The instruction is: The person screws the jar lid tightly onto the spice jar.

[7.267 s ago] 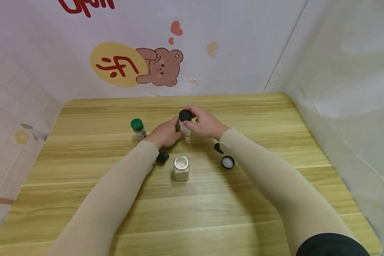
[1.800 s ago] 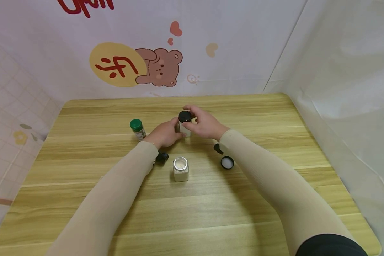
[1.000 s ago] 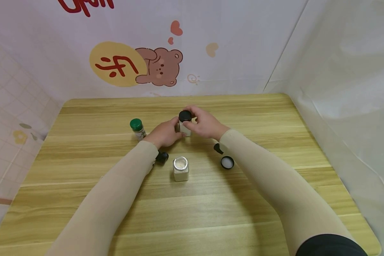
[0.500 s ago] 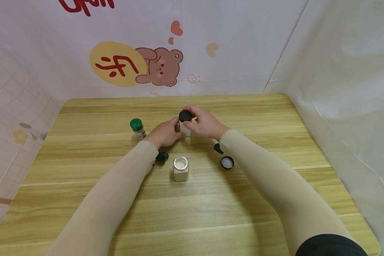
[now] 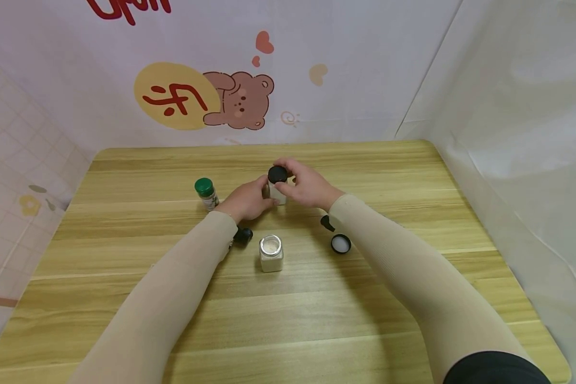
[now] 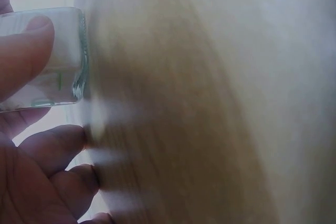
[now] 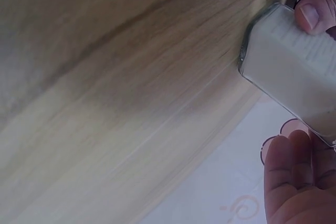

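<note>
A square glass jar (image 5: 278,197) with white contents and a black lid (image 5: 278,174) stands on the far middle of the table. My left hand (image 5: 248,201) grips its body from the left, thumb lying along the glass (image 6: 68,40) in the left wrist view. From the right, my right hand (image 5: 308,185) holds the black lid between thumb and fingers. The right wrist view shows the pale side of the jar (image 7: 289,72) just above my curled right fingers (image 7: 289,166). Nearer to me, a second square jar (image 5: 271,261) stands uncovered, pale contents showing through its mouth.
A small bottle with a green cap (image 5: 204,186) stands left of my left hand. Beside my right sleeve lie an upturned black lid (image 5: 341,244) and a small black piece (image 5: 327,223). Another black-ended item (image 5: 243,236) is partly hidden under my left forearm. A wall sheet borders the table's back.
</note>
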### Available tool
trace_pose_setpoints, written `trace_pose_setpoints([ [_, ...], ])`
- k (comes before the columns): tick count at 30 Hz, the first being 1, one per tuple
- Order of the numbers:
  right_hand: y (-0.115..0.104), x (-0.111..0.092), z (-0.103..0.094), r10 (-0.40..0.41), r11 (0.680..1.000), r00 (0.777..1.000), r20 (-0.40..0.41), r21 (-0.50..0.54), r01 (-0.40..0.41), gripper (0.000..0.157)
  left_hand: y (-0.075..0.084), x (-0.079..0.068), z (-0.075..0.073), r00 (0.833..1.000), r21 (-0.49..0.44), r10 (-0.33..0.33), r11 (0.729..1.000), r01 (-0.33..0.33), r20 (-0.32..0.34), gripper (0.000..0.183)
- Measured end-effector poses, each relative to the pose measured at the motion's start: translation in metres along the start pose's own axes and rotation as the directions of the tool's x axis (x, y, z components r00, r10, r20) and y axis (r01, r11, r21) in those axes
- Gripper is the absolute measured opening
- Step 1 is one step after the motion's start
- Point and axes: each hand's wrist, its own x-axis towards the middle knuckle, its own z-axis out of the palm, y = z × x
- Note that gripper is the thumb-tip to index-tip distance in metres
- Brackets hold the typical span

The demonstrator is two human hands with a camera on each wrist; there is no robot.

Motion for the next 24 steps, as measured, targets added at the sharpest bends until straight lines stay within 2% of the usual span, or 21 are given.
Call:
trace_pose_setpoints([
  [5, -0.0002, 0.0, 0.0001, 0.01, 1.0, 1.0, 0.005, -0.003, -0.01, 0.045, -0.0011, 0.0006, 0.0006, 1.0, -0.008, 0.002, 1.0, -0.002, -0.005, 0.048],
  [8, -0.0002, 0.0002, 0.0003, 0.027, 1.0, 1.0, 0.006, -0.002, -0.027, 0.048, -0.0014, 0.001, 0.001, 1.0, -0.009, 0.0, 1.0, 0.0, -0.006, 0.054],
  [13, 0.0002, 0.0, 0.0002, 0.027, 1.0, 1.0, 0.005, 0.009, -0.027, 0.055, -0.0017, 0.0012, 0.0013, 1.0, -0.004, 0.002, 1.0, -0.002, -0.004, 0.05],
  [19, 0.0017, 0.0006, 0.0011, -0.016, 1.0, 1.0, 0.002, 0.015, 0.016, 0.045, -0.003, 0.0016, 0.0015, 1.0, 0.002, 0.013, 1.0, -0.013, -0.001, 0.044],
  [24, 0.0, -0.0004, 0.0011, 0.0, 1.0, 1.0, -0.002, 0.004, 0.0, 0.042, -0.0023, 0.001, 0.0009, 1.0, 0.0, 0.015, 1.0, -0.015, 0.001, 0.047],
])
